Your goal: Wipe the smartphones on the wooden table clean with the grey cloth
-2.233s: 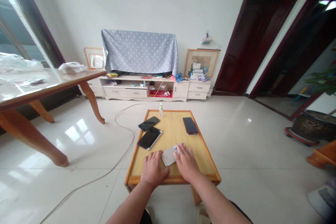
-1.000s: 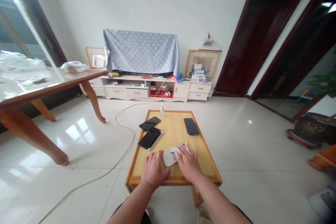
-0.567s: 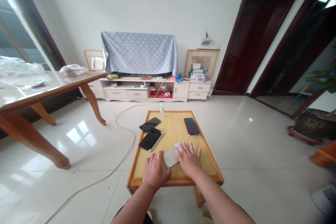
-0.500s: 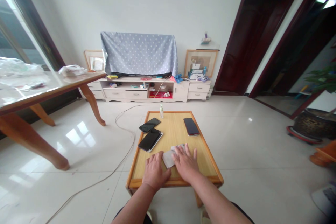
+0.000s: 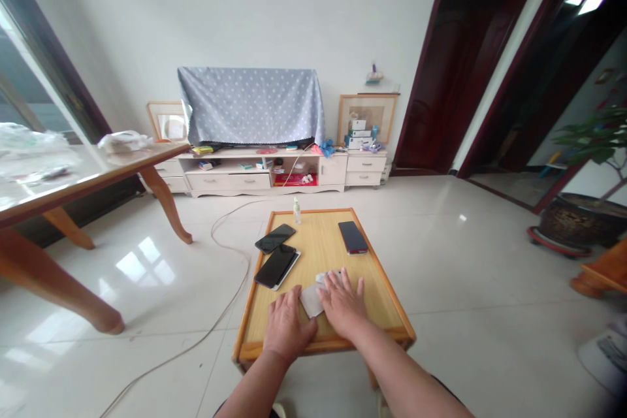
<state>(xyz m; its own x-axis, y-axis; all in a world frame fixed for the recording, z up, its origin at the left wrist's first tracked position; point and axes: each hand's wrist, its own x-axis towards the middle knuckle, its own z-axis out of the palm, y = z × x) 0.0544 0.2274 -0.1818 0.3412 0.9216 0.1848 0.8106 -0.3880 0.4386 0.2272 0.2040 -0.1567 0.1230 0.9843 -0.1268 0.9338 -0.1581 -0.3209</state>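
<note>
A small light-grey cloth (image 5: pixel 310 298) lies on the low wooden table (image 5: pixel 382 300) near its front edge. My left hand (image 5: pixel 287 328) rests flat on the table, its fingers spread and touching the cloth's left edge. My right hand (image 5: pixel 343 305) lies flat with fingers stretched out on top of the cloth's right part, hiding it. Two dark phones (image 5: pixel 275 266) (image 5: pixel 275 238) lie at the table's left side. A third phone (image 5: pixel 353 237) with a red rim lies at the right. A small bottle (image 5: pixel 296 210) stands at the far edge.
A cable (image 5: pixel 230 245) runs across the shiny tiled floor left of the table. A large glass-topped table (image 5: pixel 73 173) stands at the left. A white cabinet (image 5: pixel 274 173) with a cloth-covered screen lines the far wall. Dark doors open at the right, by a potted plant (image 5: pixel 588 209).
My right hand has slid back and forth over the cloth, its fingers spreading. My left hand has stayed at the cloth's left edge. The view has shifted slightly.
</note>
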